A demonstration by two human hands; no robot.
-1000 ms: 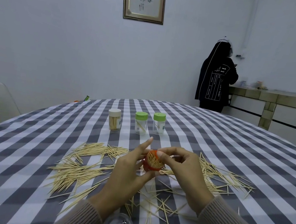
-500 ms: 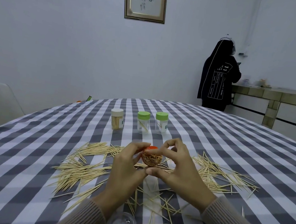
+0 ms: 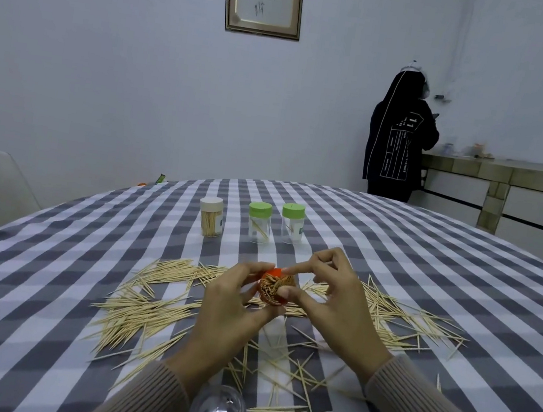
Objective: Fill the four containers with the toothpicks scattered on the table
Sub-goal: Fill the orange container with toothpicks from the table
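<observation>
Lifted slightly since a moment ago, the orange container [image 3: 272, 290], packed with toothpicks, is gripped by the left hand [image 3: 236, 305] as right hand [image 3: 337, 301] fingers curl onto its mouth, with the capped jars [image 3: 259, 222] at 12 o'clock.

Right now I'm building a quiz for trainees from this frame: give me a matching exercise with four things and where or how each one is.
Things:
1. orange container
2. clear dome lid
3. white-capped jar
4. right-hand green-capped jar

States:
A. nearly empty, standing upright
B. held between both hands
C. packed with toothpicks, standing upright
D. lying at the near table edge

Pairs: 1-B, 2-D, 3-C, 4-A
</observation>
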